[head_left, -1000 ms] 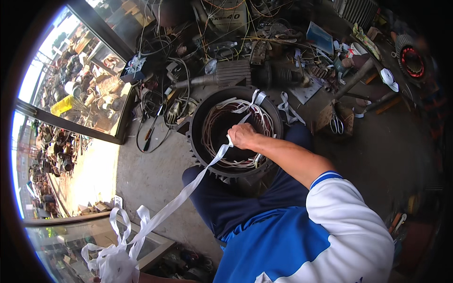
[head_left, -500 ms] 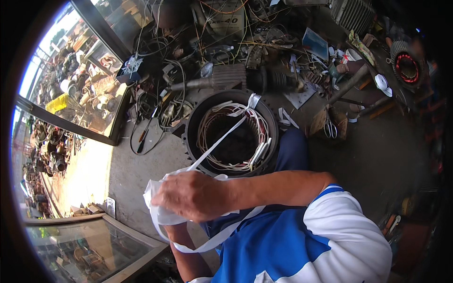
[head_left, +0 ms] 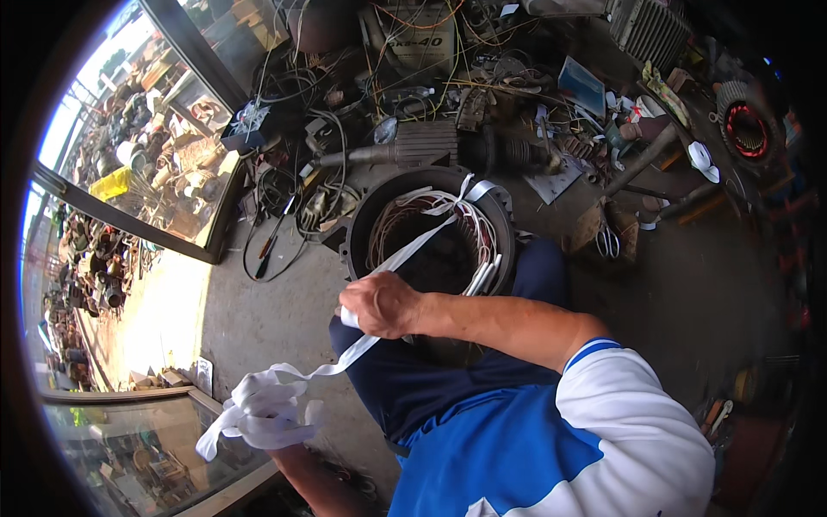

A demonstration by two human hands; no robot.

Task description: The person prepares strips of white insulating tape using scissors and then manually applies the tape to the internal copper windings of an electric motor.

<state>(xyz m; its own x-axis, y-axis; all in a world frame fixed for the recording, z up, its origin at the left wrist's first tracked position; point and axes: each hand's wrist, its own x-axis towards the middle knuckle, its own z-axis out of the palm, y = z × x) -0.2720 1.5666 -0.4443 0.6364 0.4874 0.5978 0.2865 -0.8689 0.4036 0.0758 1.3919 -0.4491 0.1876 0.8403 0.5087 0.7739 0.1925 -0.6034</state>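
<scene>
My right hand (head_left: 383, 305) is closed round a strip of white cloth tape (head_left: 412, 248). The strip runs taut up to the far rim of a coil winding (head_left: 385, 215), where it is looped round the pale bundled wires. That winding sits inside a round, dark motor stator housing (head_left: 353, 194) on the floor in front of my knees. Low at the left, my left hand (head_left: 289, 453) holds a loose bunch of the same tape (head_left: 263, 403), which covers its fingers. A slack length of tape joins the two hands.
A ribbed rotor with its shaft (head_left: 422, 142) lies just beyond the housing. Scissors (head_left: 608, 241) stick out of a small box at the right. A screwdriver (head_left: 265, 258) and cables lie to the left, by a glass door frame. Another stator (head_left: 745, 129) stands far right.
My hands have parted: the left went down and left with the bunch of tape, the right up to the housing's near edge. The strip has slackened between them and the view has shifted slightly.
</scene>
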